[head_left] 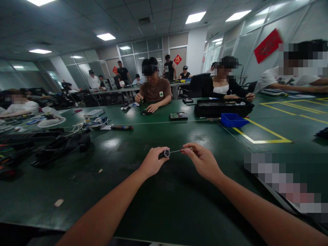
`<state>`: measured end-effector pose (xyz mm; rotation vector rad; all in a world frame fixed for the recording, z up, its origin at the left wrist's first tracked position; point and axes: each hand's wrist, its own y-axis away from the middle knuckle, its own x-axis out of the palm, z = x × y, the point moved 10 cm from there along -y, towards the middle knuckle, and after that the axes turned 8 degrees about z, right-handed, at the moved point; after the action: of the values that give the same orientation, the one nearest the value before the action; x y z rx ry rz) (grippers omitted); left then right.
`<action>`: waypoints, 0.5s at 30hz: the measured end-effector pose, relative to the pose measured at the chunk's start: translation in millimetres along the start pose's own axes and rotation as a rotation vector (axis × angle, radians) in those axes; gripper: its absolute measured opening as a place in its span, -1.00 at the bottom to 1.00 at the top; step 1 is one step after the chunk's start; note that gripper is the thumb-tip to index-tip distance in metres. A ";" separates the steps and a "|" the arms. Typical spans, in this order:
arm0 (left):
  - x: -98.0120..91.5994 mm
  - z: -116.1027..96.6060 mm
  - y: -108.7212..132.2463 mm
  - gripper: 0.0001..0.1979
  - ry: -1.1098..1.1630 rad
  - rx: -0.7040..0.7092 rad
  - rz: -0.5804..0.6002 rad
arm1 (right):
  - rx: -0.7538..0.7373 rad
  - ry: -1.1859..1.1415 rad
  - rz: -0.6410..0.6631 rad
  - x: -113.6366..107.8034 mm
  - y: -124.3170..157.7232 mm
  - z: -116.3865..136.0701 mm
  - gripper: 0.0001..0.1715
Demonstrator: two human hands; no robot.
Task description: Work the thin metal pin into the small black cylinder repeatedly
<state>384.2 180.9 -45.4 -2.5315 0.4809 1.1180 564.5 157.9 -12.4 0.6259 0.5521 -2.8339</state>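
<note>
Black cylindrical part (pixel 166 153), pale ring on the end toward the camera: up off the table, in the left hand (pixel 153 161), roughly mid-view. Left thumb and fingers pinch it from both sides; far-side fingers hidden. Slim screwdriver (pixel 182 150), red on the handle, lies nearly level in the right hand (pixel 202 160); thumb and index pinch the handle, other fingers curled behind, exact grip there unclear. Shaft points left, tip at the part's right edge; touching or just short, can't tell. No screw or slot readable at this size.

Step in hand looks like working the driver on the side of the part. To do it well: brace the part hard so it can't roll in the pinch, line the shaft up with whatever it must seat in, push lightly along the axis before any twist. Left fingertips sit close to the tip, so a slip could jab them. Resting both wrists on the green tabletop (pixel 153 205) would likely steady things.

Farther out: paper scrap (pixel 58 203) at near left, black plastic casing (pixel 61 147) at left, hard drive (pixel 178 116) ahead, blue bin (pixel 233 120) by a long black tray (pixel 222 108). Co-worker in a brown T-shirt (pixel 155 89) sits opposite, hands on own pieces.
</note>
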 end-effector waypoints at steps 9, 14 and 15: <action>-2.0 -3.7 0.5 -0.63 -0.004 0.007 -0.002 | 0.046 0.161 -0.072 -9.7 1.2 2.3 -0.65; -2.3 -4.5 1.0 -0.62 0.000 0.014 -0.001 | 0.098 0.162 -0.098 -12.9 1.1 -1.7 -0.60; -2.5 -4.8 1.2 -0.62 -0.002 0.017 -0.003 | 0.109 0.169 -0.101 -13.5 1.2 -2.3 -0.58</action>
<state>385.1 178.2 -40.7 -2.5158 0.4843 1.1108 577.7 159.1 -8.9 0.8874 0.4709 -2.9394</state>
